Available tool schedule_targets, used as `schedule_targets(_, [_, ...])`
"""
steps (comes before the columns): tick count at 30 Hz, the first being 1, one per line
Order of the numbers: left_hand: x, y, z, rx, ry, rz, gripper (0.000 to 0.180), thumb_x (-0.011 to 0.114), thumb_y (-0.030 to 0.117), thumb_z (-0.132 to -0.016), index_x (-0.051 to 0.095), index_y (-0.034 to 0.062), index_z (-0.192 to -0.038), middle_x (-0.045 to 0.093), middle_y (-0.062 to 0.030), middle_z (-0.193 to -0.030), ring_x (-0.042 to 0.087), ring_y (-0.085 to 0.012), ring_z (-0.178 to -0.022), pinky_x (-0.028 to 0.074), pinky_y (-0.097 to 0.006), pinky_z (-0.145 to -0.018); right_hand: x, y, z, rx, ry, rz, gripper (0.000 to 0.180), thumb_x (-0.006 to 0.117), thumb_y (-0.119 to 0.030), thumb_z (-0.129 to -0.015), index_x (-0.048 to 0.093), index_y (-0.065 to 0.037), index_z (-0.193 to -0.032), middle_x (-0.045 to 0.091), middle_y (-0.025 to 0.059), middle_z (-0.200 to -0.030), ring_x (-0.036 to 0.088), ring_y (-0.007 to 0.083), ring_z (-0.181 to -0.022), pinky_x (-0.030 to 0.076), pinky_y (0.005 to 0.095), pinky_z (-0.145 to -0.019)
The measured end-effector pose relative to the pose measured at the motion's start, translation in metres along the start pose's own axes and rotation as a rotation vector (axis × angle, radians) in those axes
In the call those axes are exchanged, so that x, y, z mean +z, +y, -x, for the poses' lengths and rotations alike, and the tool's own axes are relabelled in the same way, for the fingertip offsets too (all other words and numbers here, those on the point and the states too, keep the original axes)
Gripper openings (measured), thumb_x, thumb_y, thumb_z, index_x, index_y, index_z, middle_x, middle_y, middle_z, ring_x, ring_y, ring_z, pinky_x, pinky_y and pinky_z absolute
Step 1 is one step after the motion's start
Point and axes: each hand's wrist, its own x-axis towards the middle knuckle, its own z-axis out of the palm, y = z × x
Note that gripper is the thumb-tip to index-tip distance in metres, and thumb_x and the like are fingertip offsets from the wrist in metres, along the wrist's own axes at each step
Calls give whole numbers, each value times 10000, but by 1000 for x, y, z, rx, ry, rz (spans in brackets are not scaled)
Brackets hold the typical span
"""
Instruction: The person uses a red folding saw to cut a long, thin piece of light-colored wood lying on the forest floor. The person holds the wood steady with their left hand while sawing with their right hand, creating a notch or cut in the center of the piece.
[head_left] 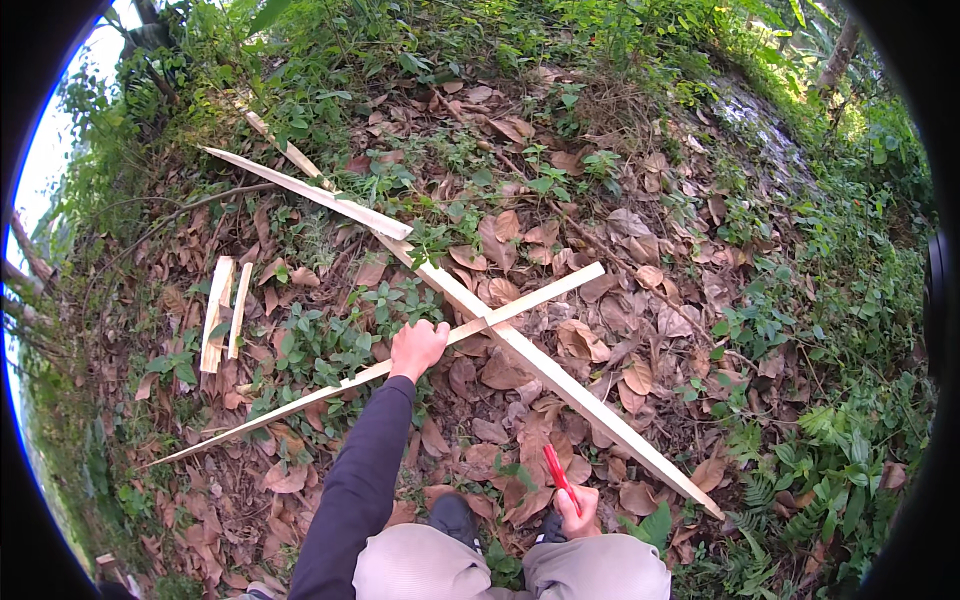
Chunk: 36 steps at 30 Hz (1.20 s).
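My left hand [418, 348] is closed on a thin pale wooden strip [545, 292], just left of where it crosses a longer wooden beam [590, 398]. Along the strip's left part, a small notch or step shows near my wrist. The beam runs slantwise from the upper left to the lower right over the leaves. By my right knee, my right hand [577, 512] grips a slim red pen-shaped thing [556, 466] that points up and slightly left. Its lower end is hidden in my fingers.
Another wooden piece [310, 190] lies at the beam's far end, near a narrower stick [285, 145]. Two short wood pieces [216, 315] rest at the left. Dry brown leaves [500, 240] and low green plants cover the sloping ground. My shoes [455, 518] are close below the crossing.
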Motion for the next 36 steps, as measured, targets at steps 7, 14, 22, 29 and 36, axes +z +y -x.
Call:
schedule_targets(7, [3, -10, -12, -2, 7, 53, 536, 489, 462, -896, 742, -11, -906, 698, -296, -986, 659, -462, -990, 500, -514, -924, 51, -3, -76, -260, 47, 95, 254, 573, -120, -915, 538, -14, -687, 474, 113, -555, 529, 301, -475, 377, 392, -495])
schedule_targets(14, [0, -4, -11, -30, 19, 26, 533, 479, 461, -897, 748, 2, -910, 697, -295, -1005, 655, -459, -1003, 495, -504, -940, 0, -8, -21, -124, 22, 26, 313, 556, -191, -915, 554, -1, -666, 471, 112, -527, 513, 272, -436, 356, 378, -480])
schedule_targets(22, [3, -11, -8, -12, -2, 5, 587, 456, 481, -902, 721, -25, -1038, 682, -308, -1077, 646, -450, -1060, 491, -495, -972, 52, -2, -79, -194, 75, 106, 312, 535, -149, -938, 509, -17, -656, 446, 86, -528, 486, 246, -443, 348, 370, -480])
schedule_targets(29, [0, -4, -5, 3, -43, 29, 540, 460, 442, -898, 738, -2, -1027, 696, -288, -1048, 663, -441, -1031, 505, -491, -959, 19, -7, -43, -290, 66, 148, 309, 543, -191, -896, 541, 5, -658, 447, 84, -505, 482, 226, -416, 343, 370, -470])
schedule_targets(36, [-7, -15, -19, 2, -36, 19, 542, 475, 452, -906, 736, -22, -938, 698, -289, -1012, 666, -447, -1004, 510, -504, -913, 78, -16, -156, -280, 109, 67, 296, 589, -116, -938, 546, 3, -671, 498, 134, -539, 527, 295, -449, 376, 389, -478])
